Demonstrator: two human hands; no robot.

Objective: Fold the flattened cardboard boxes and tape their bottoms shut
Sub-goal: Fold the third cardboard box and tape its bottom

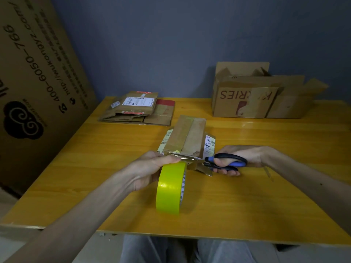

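Head view. On a yellow table (247, 205), about mid-way across, a small box (187, 137) standing with its closed face up, two flaps meeting at a middle seam, white labels on its left and right sides, one loose flap sticking out low on the near right.

Just near of the box, left hand (152, 168) curled over the top of a yellow-green roll (170, 188) of tape, fingers and thumb clamped on it. Roll upright on edge, white core facing right; touching the tabletop or just above it, cannot tell.

From the top of the roll to the box's near edge, a short strip (182, 157) of tape pulled taut.

To the right, right hand (245, 156) holding scissors (224, 161) with black and blue handles, fingers and thumb through the loops and closed round them. Blades pointing left, tips at the strip, close to the box's near edge; open or closed, cannot tell.

Far left on the table, a stack (136, 109) of flattened boxes, well apart from the hands. Far right, open boxes (247, 97) standing side by side, flaps up, printing upside down.

Leaning at the left, a big printed cardboard sheet (34, 82). Behind everything, a blue-grey wall (171, 44). Below the near table edge, grey trousers (190, 251).
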